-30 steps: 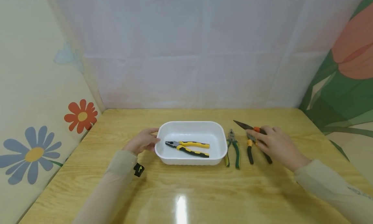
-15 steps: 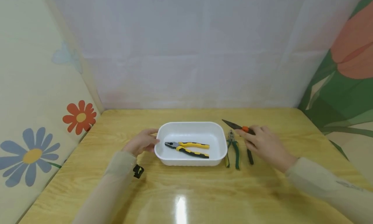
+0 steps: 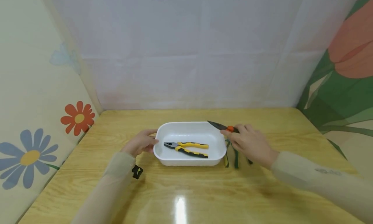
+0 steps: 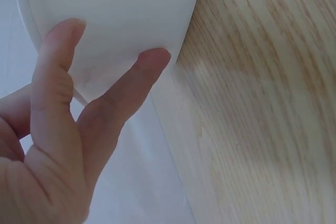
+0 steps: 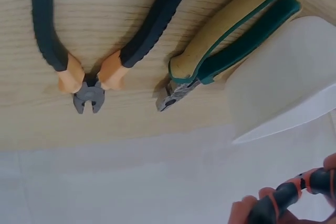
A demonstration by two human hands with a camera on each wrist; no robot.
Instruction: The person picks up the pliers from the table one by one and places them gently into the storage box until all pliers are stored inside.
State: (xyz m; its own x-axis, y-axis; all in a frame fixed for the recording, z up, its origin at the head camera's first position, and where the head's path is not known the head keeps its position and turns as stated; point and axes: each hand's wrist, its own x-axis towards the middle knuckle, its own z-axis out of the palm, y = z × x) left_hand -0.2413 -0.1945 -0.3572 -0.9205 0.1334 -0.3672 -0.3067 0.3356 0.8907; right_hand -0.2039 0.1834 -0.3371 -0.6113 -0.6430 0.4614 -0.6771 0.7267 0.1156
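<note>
My right hand (image 3: 249, 144) grips long-nose pliers (image 3: 218, 125) with black and orange handles, their dark tip pointing left over the right part of a white tray (image 3: 189, 162). In the right wrist view the pliers' handle (image 5: 281, 196) lies in my fingers at the lower right corner. My left hand (image 3: 141, 142) touches the tray's left end, with extended fingers (image 4: 126, 90) against its outer wall. Inside the tray lie yellow-and-black combination pliers (image 3: 189, 149). Below my right hand, green-and-tan pliers (image 5: 210, 51) and orange-and-black cutting pliers (image 5: 89, 80) lie on the table.
The wooden table (image 3: 186, 198) meets a pale cloth backdrop (image 3: 186, 55) along its far edge. Flower-patterned panels (image 3: 32, 156) flank it on both sides. The green-and-tan pliers lie close beside the tray's right end.
My right hand has carried the long-nose pliers leftward, from above the cutting pliers to the tray's right edge. My left hand stays at the tray's left end.
</note>
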